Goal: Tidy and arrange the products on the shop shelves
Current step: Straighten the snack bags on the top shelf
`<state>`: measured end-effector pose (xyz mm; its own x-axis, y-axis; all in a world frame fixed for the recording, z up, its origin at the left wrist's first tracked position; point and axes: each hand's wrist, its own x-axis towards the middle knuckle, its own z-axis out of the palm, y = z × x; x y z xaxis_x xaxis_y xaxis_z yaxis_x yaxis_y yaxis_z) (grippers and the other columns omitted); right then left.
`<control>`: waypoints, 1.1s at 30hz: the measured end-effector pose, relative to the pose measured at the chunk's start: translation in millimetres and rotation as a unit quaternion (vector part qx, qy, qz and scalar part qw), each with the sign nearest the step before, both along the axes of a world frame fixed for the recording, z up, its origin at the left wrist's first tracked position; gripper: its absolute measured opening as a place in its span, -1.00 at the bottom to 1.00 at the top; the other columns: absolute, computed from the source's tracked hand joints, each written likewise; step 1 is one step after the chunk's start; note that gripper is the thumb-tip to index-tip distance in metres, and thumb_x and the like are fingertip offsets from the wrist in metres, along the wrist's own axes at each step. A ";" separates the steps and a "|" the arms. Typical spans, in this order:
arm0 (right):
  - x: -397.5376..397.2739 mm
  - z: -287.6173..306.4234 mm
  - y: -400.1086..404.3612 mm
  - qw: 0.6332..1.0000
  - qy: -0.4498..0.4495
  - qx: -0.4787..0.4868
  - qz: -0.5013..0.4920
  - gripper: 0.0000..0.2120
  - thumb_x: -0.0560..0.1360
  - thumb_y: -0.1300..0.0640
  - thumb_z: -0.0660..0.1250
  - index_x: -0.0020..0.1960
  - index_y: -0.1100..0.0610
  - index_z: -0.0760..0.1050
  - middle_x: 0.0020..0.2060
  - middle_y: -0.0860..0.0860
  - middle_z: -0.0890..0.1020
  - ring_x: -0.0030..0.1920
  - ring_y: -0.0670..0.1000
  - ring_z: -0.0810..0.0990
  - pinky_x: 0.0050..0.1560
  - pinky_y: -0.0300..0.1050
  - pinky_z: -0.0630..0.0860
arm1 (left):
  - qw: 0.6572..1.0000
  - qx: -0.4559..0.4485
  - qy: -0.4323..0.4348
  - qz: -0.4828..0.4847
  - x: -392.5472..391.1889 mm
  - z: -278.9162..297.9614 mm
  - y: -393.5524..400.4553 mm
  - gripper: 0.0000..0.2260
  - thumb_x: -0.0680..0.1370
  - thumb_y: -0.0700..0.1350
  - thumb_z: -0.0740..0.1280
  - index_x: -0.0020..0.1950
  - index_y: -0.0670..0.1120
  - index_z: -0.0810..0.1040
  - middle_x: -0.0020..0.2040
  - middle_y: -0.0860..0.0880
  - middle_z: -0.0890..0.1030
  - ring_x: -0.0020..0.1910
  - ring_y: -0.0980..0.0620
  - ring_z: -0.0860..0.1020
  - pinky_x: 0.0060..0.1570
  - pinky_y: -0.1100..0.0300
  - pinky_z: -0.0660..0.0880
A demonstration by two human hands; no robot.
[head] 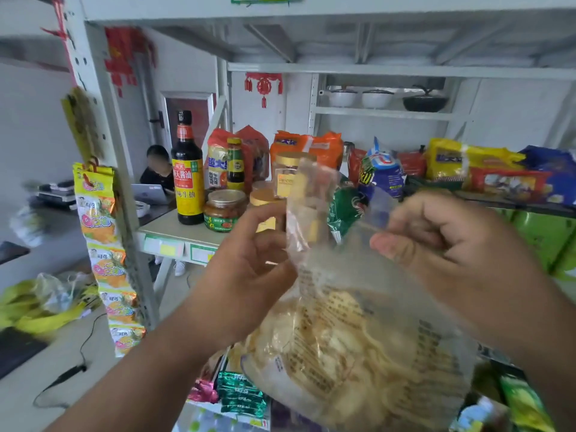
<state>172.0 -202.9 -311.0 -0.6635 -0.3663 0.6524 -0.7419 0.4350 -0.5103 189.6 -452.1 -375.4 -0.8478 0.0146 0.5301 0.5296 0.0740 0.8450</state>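
A clear plastic bag of pale yellow crisps (349, 338) hangs in front of the shelf, held up by both hands. My left hand (249, 263) pinches the bag's left top edge. On the right, my right hand (448, 241) has its fingers curled round the bag's upper right corner. The bag's printed text faces me. Behind it on the shelf (174, 227) stand a soy sauce bottle (187, 173), a red-lidded sauce jar (223, 210), gold-lidded jars (288, 173) and a smaller dark bottle (235, 163).
Orange, yellow and blue snack packets (448, 163) lie along the shelf's back and right. A strip of yellow sachets (106, 244) hangs on the left upright. Green foil packets (241, 391) sit on the lower shelf. A person (157, 166) sits behind at a laptop.
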 end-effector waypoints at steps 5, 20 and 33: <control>-13.5 -3.8 -15.1 0.995 -0.014 0.101 0.020 -0.80 0.50 -0.20 0.45 -0.10 -0.11 0.55 -0.49 -0.09 0.33 -0.46 -0.12 0.28 -0.41 -0.19 0.20 | 0.989 -0.123 -0.049 -0.063 -5.4 4.5 0.4 -0.38 0.55 -0.57 0.25 0.38 0.04 0.63 0.22 -0.10 0.71 0.20 -0.31 0.67 0.12 -0.36 0.63; -47.1 -15.7 5.9 0.962 -0.125 0.239 0.035 -0.51 0.34 -0.40 0.46 0.23 -0.33 0.53 0.02 -0.37 0.60 -0.02 -0.27 0.57 -0.03 -0.20 0.54 | 0.994 -0.085 -0.053 0.050 -13.8 -19.4 4.0 -0.86 0.57 -0.15 0.47 -0.04 -0.23 0.73 -0.13 -0.09 0.78 -0.10 -0.02 0.75 -0.06 0.23 0.62; -76.3 -184.7 -6.6 0.932 -0.195 0.288 0.101 -0.94 0.55 0.06 0.52 -0.03 -0.09 0.68 -0.24 -0.16 0.69 -0.14 -0.22 0.60 -0.19 -0.38 0.44 | 0.907 -0.345 -0.149 0.191 14.8 -165.1 -16.8 -0.91 0.49 -0.10 0.61 -0.10 0.09 0.78 -0.18 0.24 0.68 -0.11 0.35 0.60 -0.09 0.51 0.39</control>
